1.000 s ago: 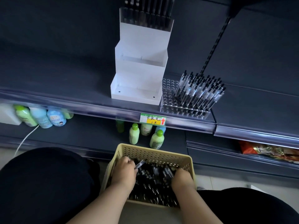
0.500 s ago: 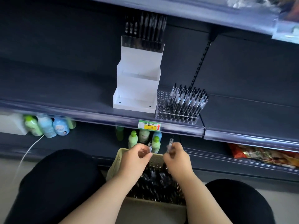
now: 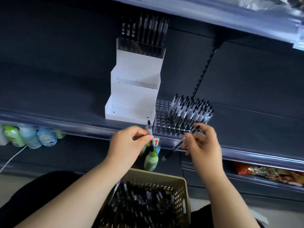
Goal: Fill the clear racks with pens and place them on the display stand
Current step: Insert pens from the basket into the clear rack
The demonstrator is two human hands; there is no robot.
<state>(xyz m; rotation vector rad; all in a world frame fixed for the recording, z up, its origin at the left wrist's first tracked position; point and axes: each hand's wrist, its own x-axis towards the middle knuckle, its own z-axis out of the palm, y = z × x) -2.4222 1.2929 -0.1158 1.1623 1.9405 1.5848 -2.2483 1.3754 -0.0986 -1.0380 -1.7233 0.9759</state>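
A clear rack [image 3: 162, 116] stands on the dark shelf, its right half packed with several upright pens [image 3: 191, 109], its left holes bare. Left of it rises the white stepped display stand [image 3: 133, 89], with a filled rack of pens [image 3: 144, 35] on its top step. My left hand [image 3: 130, 143] pinches one pen [image 3: 150, 132] upright just in front of the rack's left corner. My right hand [image 3: 202, 143] holds another pen [image 3: 181, 143] slanted, below the rack's front edge. A beige basket [image 3: 179, 183] full of loose pens sits between my knees.
The shelf edge [image 3: 82, 127] with a price label runs in front of the rack. Small bottles [image 3: 31, 137] stand on the lower shelf at left, a green one [image 3: 151, 160] under my hands. Snack packets [image 3: 269, 173] lie lower right. Another shelf [image 3: 213, 12] hangs overhead.
Both hands have risen out of the basket, each with a pen, up to the shelf edge in front of the clear rack. The view has tilted upward.
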